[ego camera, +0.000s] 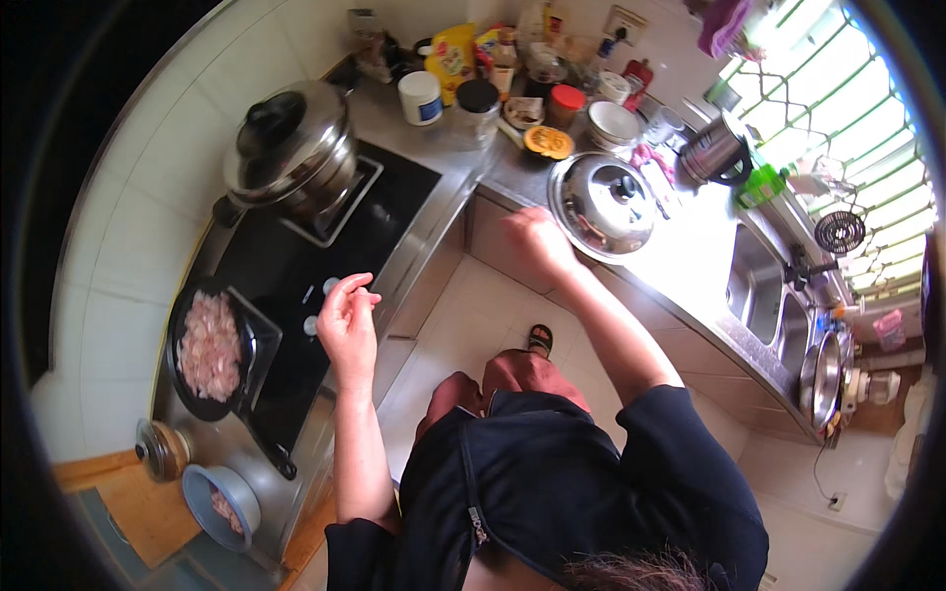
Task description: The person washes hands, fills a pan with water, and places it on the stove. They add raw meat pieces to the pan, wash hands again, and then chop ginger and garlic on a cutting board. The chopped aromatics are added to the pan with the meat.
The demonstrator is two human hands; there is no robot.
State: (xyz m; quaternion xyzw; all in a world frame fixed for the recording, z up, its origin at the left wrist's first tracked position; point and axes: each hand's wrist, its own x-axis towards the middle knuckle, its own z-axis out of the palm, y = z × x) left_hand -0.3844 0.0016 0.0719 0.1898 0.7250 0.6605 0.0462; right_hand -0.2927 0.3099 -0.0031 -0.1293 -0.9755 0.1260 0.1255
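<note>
My left hand (350, 318) is raised near the front edge of the black gas stove (295, 281), fingers curled apart, nothing in it. My right hand (538, 240) is by the counter's front edge, just left of a domed steel lid (606, 203); its fingers are bent and partly blurred, and I cannot tell whether it touches the lid or holds anything. On the near burner sits a black frying pan (247, 405) spread with pale pink raw meat pieces (209, 346). A lidded steel pot (295, 148) stands on the far burner. A blue bowl (247, 495) with some raw meat (225, 510) stands beside the stove.
Half a pumpkin (548, 142), stacked white bowls (613, 122), jars and a steel kettle (713, 151) line the back counter. A double sink (754, 288) lies at right. The pan handle (273, 454) points towards the stove's front edge. A glass-lidded pot (162, 451) stands near a wooden board (144, 510).
</note>
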